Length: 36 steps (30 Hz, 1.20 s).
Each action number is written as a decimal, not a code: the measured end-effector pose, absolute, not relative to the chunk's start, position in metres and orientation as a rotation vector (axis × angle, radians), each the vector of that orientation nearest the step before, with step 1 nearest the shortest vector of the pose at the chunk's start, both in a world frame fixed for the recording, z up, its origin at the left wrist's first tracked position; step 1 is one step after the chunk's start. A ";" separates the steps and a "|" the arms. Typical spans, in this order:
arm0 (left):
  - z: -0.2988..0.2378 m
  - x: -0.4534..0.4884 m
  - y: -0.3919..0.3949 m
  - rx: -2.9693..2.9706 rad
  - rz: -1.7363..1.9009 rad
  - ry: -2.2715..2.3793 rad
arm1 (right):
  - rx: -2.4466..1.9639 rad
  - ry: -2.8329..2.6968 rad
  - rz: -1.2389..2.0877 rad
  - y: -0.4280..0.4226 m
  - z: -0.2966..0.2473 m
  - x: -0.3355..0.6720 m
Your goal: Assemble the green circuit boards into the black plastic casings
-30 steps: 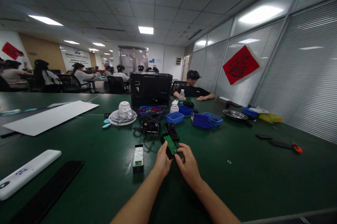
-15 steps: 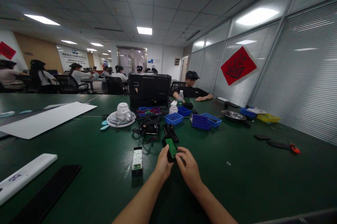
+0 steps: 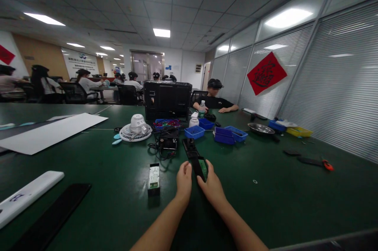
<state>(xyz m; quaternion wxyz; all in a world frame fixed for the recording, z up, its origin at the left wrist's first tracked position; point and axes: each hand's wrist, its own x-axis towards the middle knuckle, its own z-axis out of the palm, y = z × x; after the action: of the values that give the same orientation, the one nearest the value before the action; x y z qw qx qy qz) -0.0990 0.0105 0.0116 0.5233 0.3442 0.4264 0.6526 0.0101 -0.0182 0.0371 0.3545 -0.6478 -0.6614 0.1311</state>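
My right hand (image 3: pixel 211 183) grips a black case with a green circuit board (image 3: pixel 202 167) in it, thumb on the near end and fingers along the right side. Just left of the case, and apart from it, my left hand (image 3: pixel 184 182) is closed, its fingertips drawn together with the thumb; whatever they may hold is hidden. Beyond my hands lies a flat black device (image 3: pixel 190 148). A second black housing with a pale inside and a small green board (image 3: pixel 154 179) rests on the table, left of my left hand.
Past my hands stand a black box with cables (image 3: pixel 168 143), a white fan (image 3: pixel 136 131), blue trays (image 3: pixel 195 132) and a large black casing (image 3: pixel 167 100). At right lie a metal pan (image 3: pixel 261 128) and an orange-ended tool (image 3: pixel 327 165). A person (image 3: pixel 217 103) sits opposite.
The circuit board and its black case have moved right into my right hand and tilted. My left hand has let go of the case and drawn slightly away, fingers curled.
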 end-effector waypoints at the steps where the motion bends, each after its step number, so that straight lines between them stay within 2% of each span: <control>1: 0.009 -0.102 0.013 0.843 1.579 1.089 | -1.717 -1.740 0.309 -0.018 0.038 0.013; 9: 0.004 -0.104 0.014 0.857 1.543 1.151 | -1.854 -1.897 -0.018 -0.005 0.034 0.059; 22: 0.006 -0.103 0.014 0.857 1.514 1.172 | -2.354 -1.526 -0.037 0.019 0.037 0.195; 29: 0.004 -0.104 0.014 0.884 1.505 1.180 | -2.293 -1.346 -0.250 0.000 0.046 0.208; 36: 0.013 -0.100 0.007 0.941 1.471 1.166 | -2.161 -1.261 -0.202 -0.019 0.057 0.210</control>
<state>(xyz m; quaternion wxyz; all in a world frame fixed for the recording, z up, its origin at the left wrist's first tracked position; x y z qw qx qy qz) -0.1001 0.0069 0.0128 0.4976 0.3886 0.4818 0.6076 0.2105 -0.0191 0.0566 0.3104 -0.8184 -0.4775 -0.0764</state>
